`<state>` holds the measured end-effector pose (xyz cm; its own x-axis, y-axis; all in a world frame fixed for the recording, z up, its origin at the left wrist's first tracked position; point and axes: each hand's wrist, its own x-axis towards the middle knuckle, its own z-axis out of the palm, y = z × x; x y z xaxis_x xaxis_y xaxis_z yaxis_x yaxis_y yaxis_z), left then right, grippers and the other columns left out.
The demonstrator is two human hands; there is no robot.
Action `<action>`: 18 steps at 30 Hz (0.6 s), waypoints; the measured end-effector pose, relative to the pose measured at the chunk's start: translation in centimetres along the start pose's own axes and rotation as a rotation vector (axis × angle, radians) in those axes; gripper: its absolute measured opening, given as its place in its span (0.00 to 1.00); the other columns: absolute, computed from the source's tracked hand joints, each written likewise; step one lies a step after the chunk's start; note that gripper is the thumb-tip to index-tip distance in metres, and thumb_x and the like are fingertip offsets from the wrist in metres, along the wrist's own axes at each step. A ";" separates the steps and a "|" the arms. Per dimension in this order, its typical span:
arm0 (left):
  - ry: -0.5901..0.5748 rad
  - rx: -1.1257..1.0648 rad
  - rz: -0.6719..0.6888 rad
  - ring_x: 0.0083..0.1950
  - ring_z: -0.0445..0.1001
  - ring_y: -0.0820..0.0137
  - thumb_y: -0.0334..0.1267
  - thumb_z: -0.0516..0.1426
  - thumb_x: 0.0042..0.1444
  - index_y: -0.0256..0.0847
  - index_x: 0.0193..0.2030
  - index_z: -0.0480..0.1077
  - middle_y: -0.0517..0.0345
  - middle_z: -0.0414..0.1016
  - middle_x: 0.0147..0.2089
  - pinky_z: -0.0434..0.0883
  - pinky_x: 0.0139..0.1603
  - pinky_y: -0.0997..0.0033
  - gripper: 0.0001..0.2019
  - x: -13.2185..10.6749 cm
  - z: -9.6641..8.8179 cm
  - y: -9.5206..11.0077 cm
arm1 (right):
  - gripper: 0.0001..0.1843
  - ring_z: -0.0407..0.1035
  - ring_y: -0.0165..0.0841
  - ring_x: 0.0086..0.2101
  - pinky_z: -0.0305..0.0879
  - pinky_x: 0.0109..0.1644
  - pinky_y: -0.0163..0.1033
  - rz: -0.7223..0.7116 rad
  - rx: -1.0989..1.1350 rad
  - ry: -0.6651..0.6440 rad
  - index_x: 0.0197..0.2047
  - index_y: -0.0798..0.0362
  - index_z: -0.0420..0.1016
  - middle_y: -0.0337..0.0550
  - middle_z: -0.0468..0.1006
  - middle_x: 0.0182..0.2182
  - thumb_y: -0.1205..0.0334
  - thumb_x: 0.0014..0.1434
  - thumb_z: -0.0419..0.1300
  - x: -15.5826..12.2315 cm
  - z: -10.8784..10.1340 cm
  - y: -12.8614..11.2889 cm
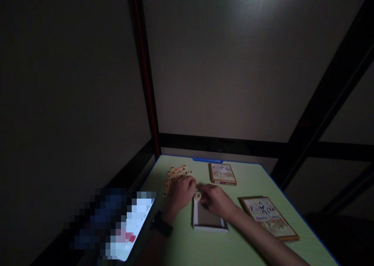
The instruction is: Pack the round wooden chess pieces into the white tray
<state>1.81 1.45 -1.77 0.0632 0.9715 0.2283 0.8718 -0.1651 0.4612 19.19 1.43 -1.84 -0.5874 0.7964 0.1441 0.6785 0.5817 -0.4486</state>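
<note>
Green tabletop (198,250), blue-edged, filling lower centre of frame; first printed box (270,219) at lower right, second printed box (222,173) right of centre, farther up. White-edged case (210,215), brown-faced, flat at lower centre: liable, in judgement, to slide or swivel under a nudge from the right hand (217,200), with no brace visible; long axis apparently from bottom to top of frame, foreshortening allowed for, one short edge toward bottom of frame, far right corner hidden by the same hand. Cluster of round pieces (176,170), left of centre, beyond the case: closely packed, hence liable to scatter or roll from a careless sweep of the left hand (182,190). Left hand curled at the cluster's lower right side, contents hidden, hold impossible to tell. Right hand half-closed over upper part of the case, fingertips close beside the marked disc, pinch not confirmable. Smallest, marked disc (198,196) at the case's upper left corner, touching or just above unclear: liable to slip off the edge after a loose or off-centre grip; round, without long axis, marked face toward camera, heading of the mark too small to tell.
</note>
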 end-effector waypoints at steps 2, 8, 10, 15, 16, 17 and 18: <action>-0.049 0.029 0.128 0.44 0.76 0.66 0.35 0.53 0.59 0.43 0.36 0.77 0.56 0.80 0.41 0.66 0.47 0.69 0.10 -0.7 0.1 0.5 | 0.30 0.75 0.38 0.40 0.66 0.45 0.37 -0.014 0.027 0.044 0.56 0.56 0.76 0.50 0.82 0.41 0.76 0.49 0.57 0.2 -1.1 0.4; -0.159 0.193 0.215 0.44 0.77 0.60 0.42 0.58 0.52 0.44 0.41 0.76 0.53 0.78 0.47 0.71 0.46 0.62 0.12 -2.0 0.3 1.4 | 0.24 0.73 0.36 0.34 0.65 0.39 0.36 0.023 0.020 0.140 0.49 0.56 0.81 0.48 0.81 0.35 0.74 0.47 0.61 0.7 -3.8 2.3; -0.164 0.218 0.221 0.43 0.77 0.60 0.43 0.57 0.51 0.43 0.40 0.76 0.53 0.77 0.47 0.72 0.45 0.61 0.12 -2.0 0.3 1.5 | 0.21 0.73 0.36 0.32 0.64 0.37 0.36 0.036 0.018 0.156 0.47 0.57 0.81 0.48 0.81 0.34 0.72 0.49 0.61 1.1 -4.1 2.8; -0.130 0.205 0.223 0.46 0.76 0.60 0.43 0.57 0.53 0.43 0.42 0.75 0.53 0.76 0.48 0.71 0.46 0.61 0.12 -2.0 0.0 1.7 | 0.15 0.73 0.34 0.30 0.62 0.35 0.34 0.039 -0.047 0.147 0.41 0.56 0.83 0.46 0.82 0.31 0.70 0.52 0.59 3.8 -4.1 2.8; -0.109 0.196 0.212 0.46 0.76 0.60 0.43 0.56 0.54 0.43 0.42 0.75 0.53 0.77 0.48 0.70 0.47 0.62 0.12 -2.0 -0.1 1.7 | 0.14 0.73 0.34 0.30 0.62 0.34 0.34 0.033 -0.075 0.128 0.40 0.56 0.83 0.45 0.82 0.30 0.71 0.52 0.58 4.6 -4.1 2.6; -0.082 0.186 0.196 0.46 0.76 0.61 0.43 0.55 0.56 0.43 0.41 0.75 0.53 0.77 0.47 0.70 0.47 0.63 0.11 -1.9 -0.2 1.7 | 0.15 0.73 0.34 0.30 0.61 0.34 0.33 0.027 -0.103 0.102 0.39 0.56 0.83 0.45 0.82 0.30 0.73 0.52 0.57 5.6 -4.0 2.4; -0.053 0.178 0.173 0.45 0.76 0.61 0.41 0.54 0.57 0.43 0.41 0.75 0.53 0.78 0.46 0.69 0.47 0.63 0.11 -1.9 -0.3 1.8 | 0.16 0.73 0.33 0.30 0.61 0.34 0.33 0.019 -0.130 0.068 0.39 0.56 0.83 0.44 0.82 0.30 0.74 0.52 0.56 6.6 -3.8 2.2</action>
<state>3.09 -0.70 -1.13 0.2401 0.9397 0.2435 0.9173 -0.3017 0.2598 18.50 8.61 1.46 -0.5458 0.8140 0.1985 0.7432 0.5798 -0.3341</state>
